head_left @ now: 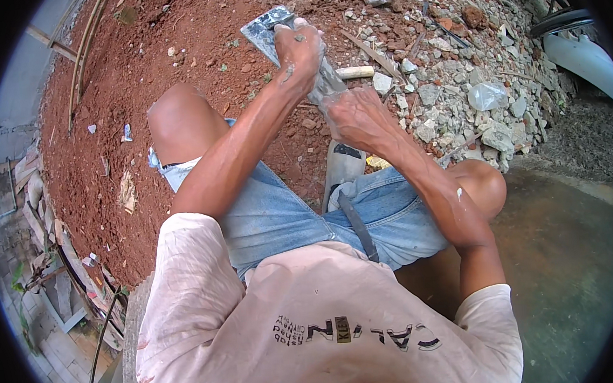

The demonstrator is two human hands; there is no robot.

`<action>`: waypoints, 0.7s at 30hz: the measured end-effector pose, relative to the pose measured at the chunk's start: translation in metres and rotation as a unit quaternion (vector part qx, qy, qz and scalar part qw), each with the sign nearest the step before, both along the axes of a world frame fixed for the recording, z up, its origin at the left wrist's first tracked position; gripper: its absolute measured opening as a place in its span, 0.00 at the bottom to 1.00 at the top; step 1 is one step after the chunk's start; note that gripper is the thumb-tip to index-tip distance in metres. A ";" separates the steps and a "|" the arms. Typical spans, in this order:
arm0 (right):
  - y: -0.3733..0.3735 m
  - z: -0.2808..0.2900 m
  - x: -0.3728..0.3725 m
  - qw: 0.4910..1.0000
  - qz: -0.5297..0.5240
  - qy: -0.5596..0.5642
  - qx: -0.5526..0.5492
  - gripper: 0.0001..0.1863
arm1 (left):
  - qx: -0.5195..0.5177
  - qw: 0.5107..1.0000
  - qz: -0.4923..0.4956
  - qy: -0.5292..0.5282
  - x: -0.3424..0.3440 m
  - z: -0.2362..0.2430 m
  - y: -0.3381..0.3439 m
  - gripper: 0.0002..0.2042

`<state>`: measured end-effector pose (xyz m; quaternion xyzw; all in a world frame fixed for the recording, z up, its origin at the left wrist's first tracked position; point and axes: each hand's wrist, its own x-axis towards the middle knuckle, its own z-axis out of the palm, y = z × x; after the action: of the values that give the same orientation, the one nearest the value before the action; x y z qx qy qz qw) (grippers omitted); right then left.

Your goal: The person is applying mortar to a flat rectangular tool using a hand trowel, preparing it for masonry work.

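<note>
A long, flat plastering trowel (266, 30), smeared with grey mortar, is held out over the red soil beyond my knees. My left hand (299, 50) is closed around its upper part, and the far end of the blade sticks out past the knuckles. Lower down, my right hand (355, 117) grips the near end, its fingertips partly hidden behind the edge. Grey mortar coats the stretch between the two hands. Below my right hand, between my legs, is a pale grey object (345, 162) with dark patches, whose kind I cannot make out.
Broken concrete rubble (447, 84) is heaped at the right, with a clear plastic bag (487, 96) on it. A short pale stick (355, 72) lies beside the trowel. Bamboo poles (86, 57) lean at the far left. A wet concrete floor (555, 246) spreads at the right.
</note>
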<state>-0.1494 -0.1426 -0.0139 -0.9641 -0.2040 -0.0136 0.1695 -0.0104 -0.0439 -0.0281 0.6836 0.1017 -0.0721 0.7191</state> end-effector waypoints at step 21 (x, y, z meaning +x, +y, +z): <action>-0.056 0.004 0.003 0.971 -0.222 0.010 0.087 0.09 | -0.386 0.907 -0.166 -0.039 0.064 0.070 0.083 0.21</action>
<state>-0.1466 -0.1981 -0.0095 -0.9670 0.0188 -0.0586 0.2472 0.0533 0.0388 0.0416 0.3615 -0.0766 -0.1974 0.9080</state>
